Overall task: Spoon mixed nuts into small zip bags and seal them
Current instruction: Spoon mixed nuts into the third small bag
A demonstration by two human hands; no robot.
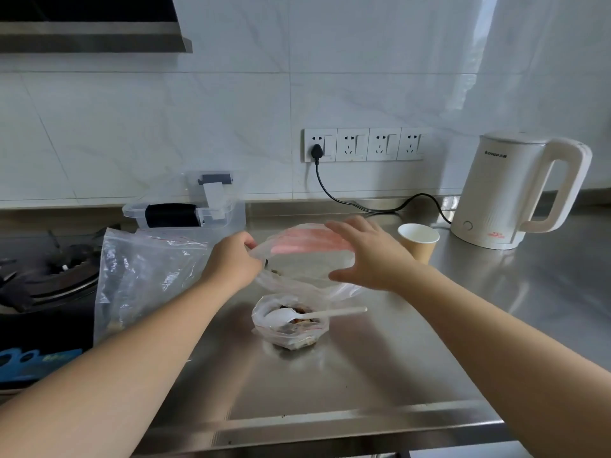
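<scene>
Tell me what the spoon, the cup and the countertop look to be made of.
Spoon: white, matte, one-piece, likely disposable plastic. Cup: brown outside, white inside with a thin rolled rim, probably paper. Countertop: brushed grey metal with blurred reflections, seemingly stainless steel.

clear zip bag (304,256): frame centre, held up, mouth open | nut bag (291,325): lower centre, open, white spoon (297,315) inside

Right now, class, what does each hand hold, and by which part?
The left hand pinches the left edge of a clear zip bag. The right hand lies open, fingers straight, against the bag's right side, gripping nothing.
</scene>
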